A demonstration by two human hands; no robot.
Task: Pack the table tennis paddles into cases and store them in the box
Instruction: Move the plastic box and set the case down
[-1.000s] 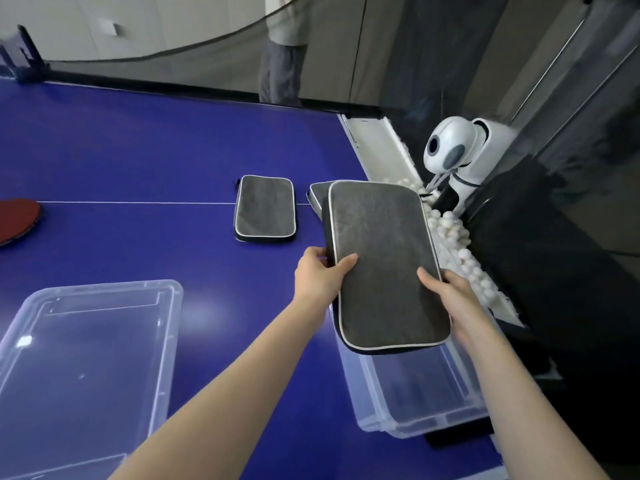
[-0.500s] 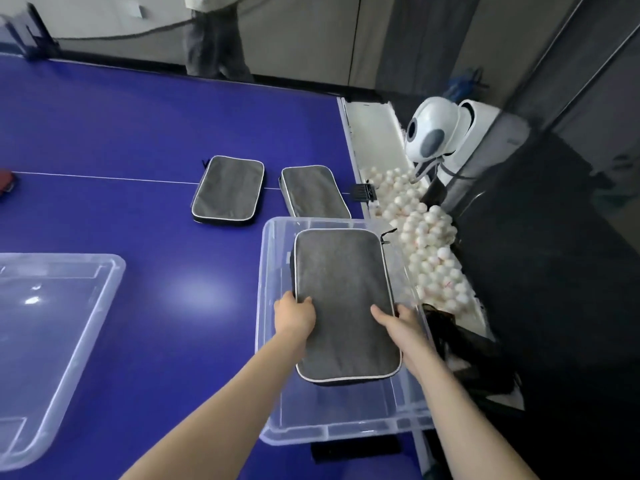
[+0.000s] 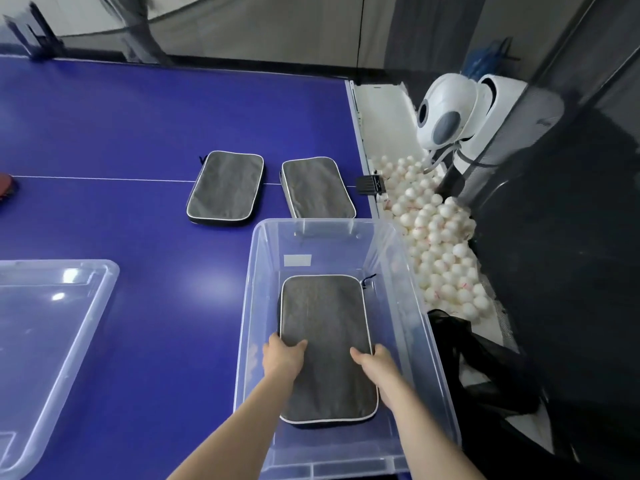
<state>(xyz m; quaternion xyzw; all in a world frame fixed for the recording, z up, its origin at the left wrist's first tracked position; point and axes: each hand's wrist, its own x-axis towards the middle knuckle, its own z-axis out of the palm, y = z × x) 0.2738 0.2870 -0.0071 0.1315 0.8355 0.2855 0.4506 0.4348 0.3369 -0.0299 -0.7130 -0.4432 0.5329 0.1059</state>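
head | case [image 3: 325,344] in box [image 3: 412,306] | both hands grip side edges

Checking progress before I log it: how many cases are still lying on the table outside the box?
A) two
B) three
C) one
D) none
A: two grey cases lie side by side on the blue table beyond the clear box, while both hands hold a third case inside it.
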